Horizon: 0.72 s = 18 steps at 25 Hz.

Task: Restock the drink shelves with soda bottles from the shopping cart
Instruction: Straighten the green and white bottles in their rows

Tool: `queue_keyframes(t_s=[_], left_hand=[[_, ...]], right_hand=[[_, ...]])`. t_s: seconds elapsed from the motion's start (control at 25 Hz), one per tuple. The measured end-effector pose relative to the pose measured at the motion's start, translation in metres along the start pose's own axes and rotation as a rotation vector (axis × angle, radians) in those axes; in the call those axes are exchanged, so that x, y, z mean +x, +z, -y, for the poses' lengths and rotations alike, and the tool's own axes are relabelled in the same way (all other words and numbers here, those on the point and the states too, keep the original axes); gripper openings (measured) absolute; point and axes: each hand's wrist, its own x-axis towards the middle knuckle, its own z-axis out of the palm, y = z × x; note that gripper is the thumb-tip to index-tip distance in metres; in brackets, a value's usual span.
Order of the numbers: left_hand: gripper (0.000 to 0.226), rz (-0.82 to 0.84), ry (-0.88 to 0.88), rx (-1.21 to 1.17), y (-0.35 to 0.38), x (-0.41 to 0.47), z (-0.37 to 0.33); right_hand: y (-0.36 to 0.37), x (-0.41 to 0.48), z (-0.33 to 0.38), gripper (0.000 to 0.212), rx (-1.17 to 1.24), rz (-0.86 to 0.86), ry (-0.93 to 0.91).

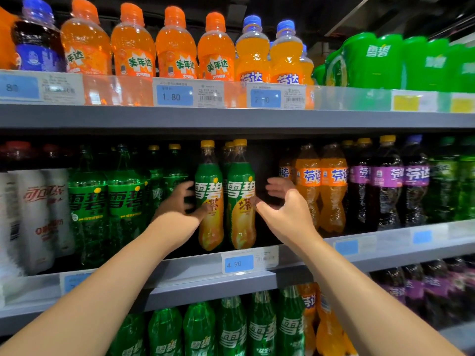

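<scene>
Presently, reading the frame from left to right: white cola bottles [38,217] and green soda bottles [108,206] fill the left of the middle shelf [385,242]. At centre, my left hand [177,199] has its fingers curled around the left side of a yellow-capped tea soda bottle [209,196], thumb pressed on its front, so I judge it clamped on that bottle. A second tea soda bottle [241,196] stands just beside it, upright, near the shelf's front edge. My right hand [285,201] sits right of centre, fingers spread apart and empty, its thumb near or touching that second bottle; I cannot tell which. A dark gap lies behind this hand, before the orange soda bottles [321,186] and purple-labelled bottles [385,181] further right. Assessment: two tea sodas are placed in their bay above the blue price tag [239,263]; the gap suggests room remains. No shopping cart is visible, so remaining stock is unknown.
</scene>
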Motion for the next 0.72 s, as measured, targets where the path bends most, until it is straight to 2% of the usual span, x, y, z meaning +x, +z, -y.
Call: queue_keyframes(t_s=[0.08, 0.2, 0.32, 0.4, 0.48, 0.6, 0.72], left_hand=[[0.065, -0.073, 0.149, 0.141, -0.004, -0.005, -0.003], [0.054, -0.230, 0.297, 0.344, -0.009, -0.017, -0.011], [0.047, -0.396, 0.436, 0.338, -0.010, -0.032, -0.027], [0.042, -0.370, 0.672, 0.295, -0.005, -0.043, -0.040], [0.040, -0.177, 0.808, 0.214, 0.017, -0.051, -0.062], [0.048, 0.059, 0.673, 0.101, 0.064, -0.048, -0.095], [0.063, 0.107, 0.437, 0.086, 0.116, -0.024, -0.115]], right_hand=[[-0.014, -0.010, 0.002, 0.047, 0.005, -0.037, -0.044], [-0.036, -0.021, 0.000, 0.050, -0.098, 0.020, -0.079], [-0.055, -0.023, -0.005, 0.053, -0.150, 0.004, -0.088], [-0.065, -0.024, -0.010, 0.053, -0.193, -0.008, -0.081], [-0.082, -0.023, -0.020, 0.056, -0.250, -0.014, -0.061], [-0.115, -0.010, -0.035, 0.055, -0.268, -0.023, -0.007], [-0.147, 0.014, -0.052, 0.042, -0.351, -0.065, 0.057]])
